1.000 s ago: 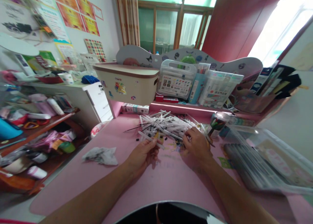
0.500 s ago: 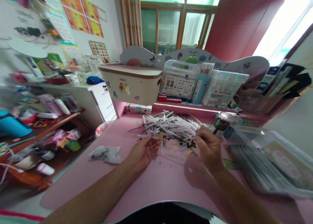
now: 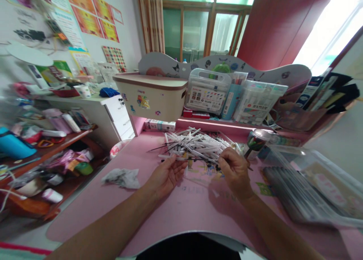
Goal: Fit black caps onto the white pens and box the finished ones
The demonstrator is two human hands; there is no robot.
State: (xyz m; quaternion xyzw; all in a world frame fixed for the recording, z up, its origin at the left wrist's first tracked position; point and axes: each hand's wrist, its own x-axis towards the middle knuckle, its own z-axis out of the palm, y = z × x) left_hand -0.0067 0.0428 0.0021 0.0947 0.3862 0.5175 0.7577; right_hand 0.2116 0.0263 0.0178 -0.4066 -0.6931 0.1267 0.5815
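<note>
My left hand is turned palm up at the near edge of a pile of thin white tubes. Its thumb presses a slim white tube with a dark end, and the other fingers are loosely curled. On the right side of the pile, my right hand is closed in a pinch. What sits between its fingertips is too small and hidden to make out. Thin black rods and small black pieces are mixed in among the tubes and lie along their near side.
The pile rests on a pink desk. Crumpled white tissue lies to the left. At the right are a clear jar with pens and a clear plastic box. A lidded cream bin and clear marker cases stand behind.
My right hand has shifted left, closer to my left hand, and remains pinched. My left hand has stayed almost in place with the white tube.
</note>
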